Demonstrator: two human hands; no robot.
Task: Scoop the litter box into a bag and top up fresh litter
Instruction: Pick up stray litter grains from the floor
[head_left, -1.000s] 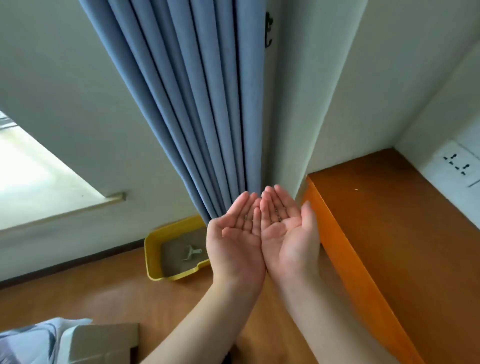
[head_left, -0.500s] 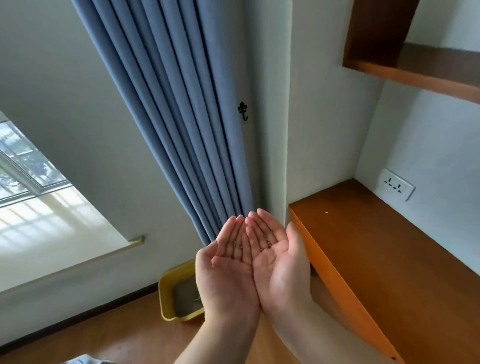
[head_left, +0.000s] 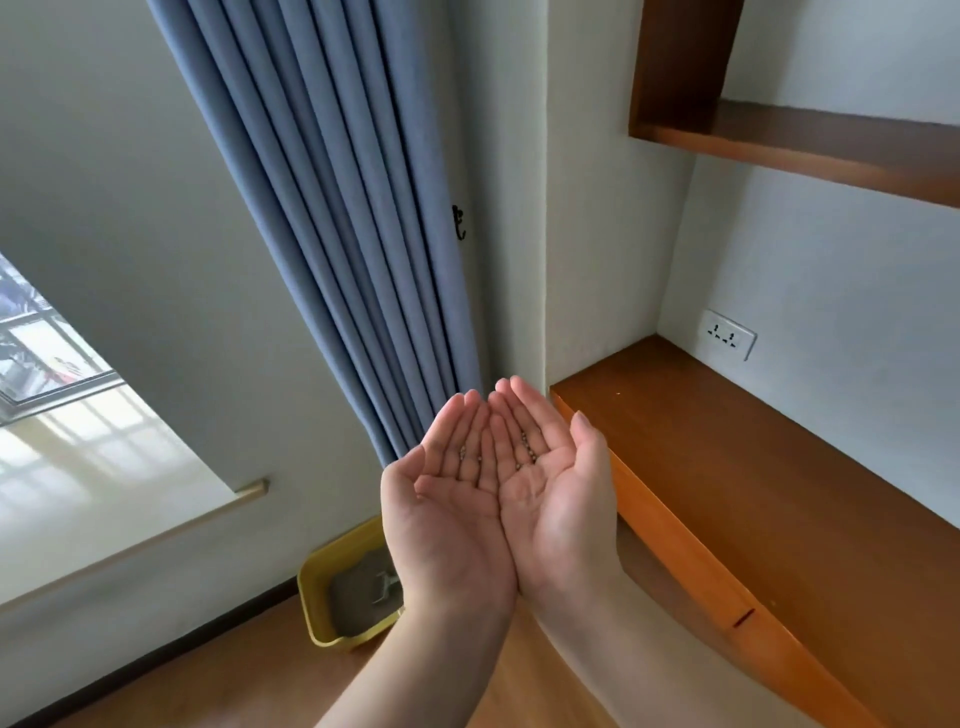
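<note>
**Cupped Hands Held Above the Litter Box**

The left hand (head_left: 447, 499) and the right hand (head_left: 556, 488) were held palms up, side by side, with their inner edges touching so that a shallow cup was formed. The fingers of both hands were extended and only gently curved; nothing was gripped or pinched. A few small dark litter grains (head_left: 530, 452) were seen lying loose at the base of the right fingers, and a few more on the left fingers. Both forearms were bare and entered the view from 6 o'clock.

The litter box (head_left: 322, 592), a yellow tray, was located on the wooden floor (head_left: 218, 675) at 7 o'clock from the hands, well below them and partly hidden behind the left wrist. Grey litter (head_left: 353, 597) was seen inside it, with a pale scoop (head_left: 387, 584) lying on the litter surface.

A blue curtain (head_left: 332, 208) hung at 11 o'clock from the hands, its lower end behind the left fingertips. A wooden desk (head_left: 753, 493) was set against the wall at 3 o'clock, with a wall socket (head_left: 729, 334) above its far end and a wooden shelf (head_left: 810, 140) at 1 o'clock. A window (head_left: 47, 353) was visible at 9 o'clock.
</note>
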